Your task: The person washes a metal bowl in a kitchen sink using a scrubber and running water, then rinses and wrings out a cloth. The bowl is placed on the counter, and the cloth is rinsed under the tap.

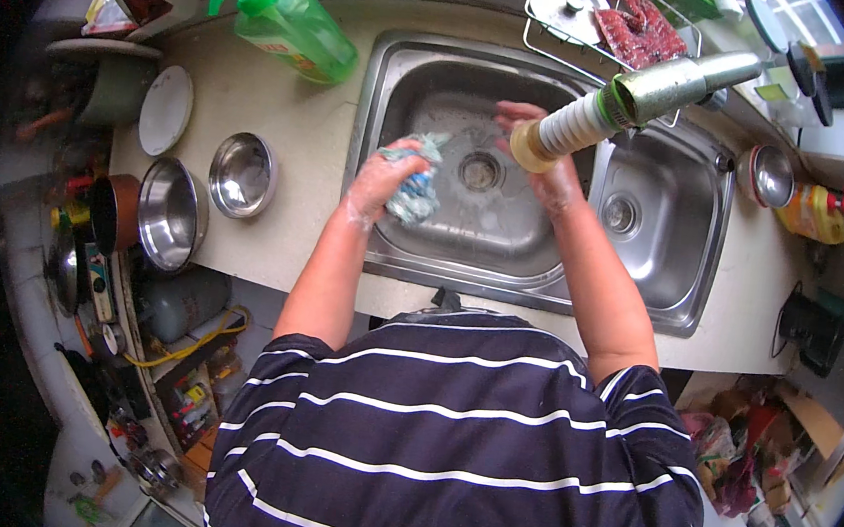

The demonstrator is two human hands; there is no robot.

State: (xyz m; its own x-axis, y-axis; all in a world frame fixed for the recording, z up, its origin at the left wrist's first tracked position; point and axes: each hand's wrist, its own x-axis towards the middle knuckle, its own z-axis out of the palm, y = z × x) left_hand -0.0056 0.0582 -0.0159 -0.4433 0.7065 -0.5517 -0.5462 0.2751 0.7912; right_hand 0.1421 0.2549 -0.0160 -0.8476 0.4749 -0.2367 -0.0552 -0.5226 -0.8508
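My left hand [388, 174] grips a wet, crumpled pale green and blue cloth [415, 191] over the left side of the large stainless-steel sink basin [463, 226]. White suds cling to that wrist. Under the tap's flexible white hose [571, 124], my right hand [555, 183] reaches into the same basin. Its fingers are spread and slightly blurred, and the yellowish nozzle [534, 147] hides part of the palm. Nothing shows in this hand. Between the two hands lies the round drain [481, 172].
A smaller basin [654, 231] adjoins on the right. On the left counter stand a green pump bottle [299, 34], a white lid [166, 111] and steel bowls [243, 175]. Behind the tap, a wire rack [554, 45] holds a pot lid and a red cloth. A yellow bottle [814, 213] stands right.
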